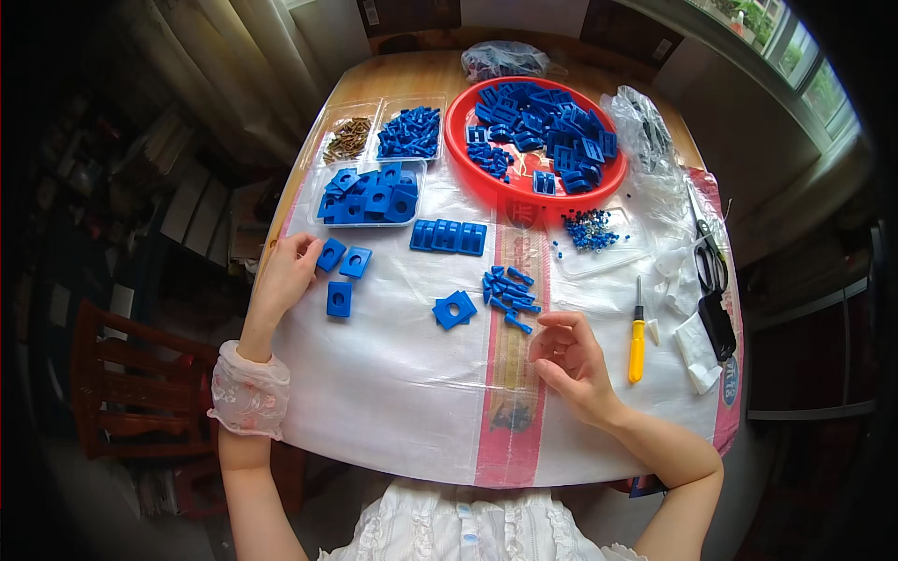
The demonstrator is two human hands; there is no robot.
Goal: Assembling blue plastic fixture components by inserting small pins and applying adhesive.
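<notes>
- Nearest the camera, the right hand [569, 363] hovers over the white plastic sheet [393, 393], fingers curled loosely together with nothing visibly between them (whether a tiny part is pinched there, I cannot tell).
- Just beyond its fingertips, slightly to the left and farther away, lies a small heap of blue pegs [510, 297]; most of them lie with their long axis running from near right to far left. This hand is by far the closer one to the heap.
- Left of the pegs sits a blue square block [455, 309] with a hole in it, lying flat and turned cornerwise.
- Over at the left edge, the left hand [288, 271] rests open, fingertips touching one of three square blocks [341, 274] grouped there.
- Farther off, a row of ribbed blue pieces [448, 236] lies in the middle, with clear trays [367, 192] of blue parts and brown screws behind.
- A red bowl [533, 140] heaped with blue parts stands at the far right.
- A yellow-handled screwdriver [637, 337] lies right of the right hand, pointing away; scissors [709, 257] lie beyond it.
</notes>
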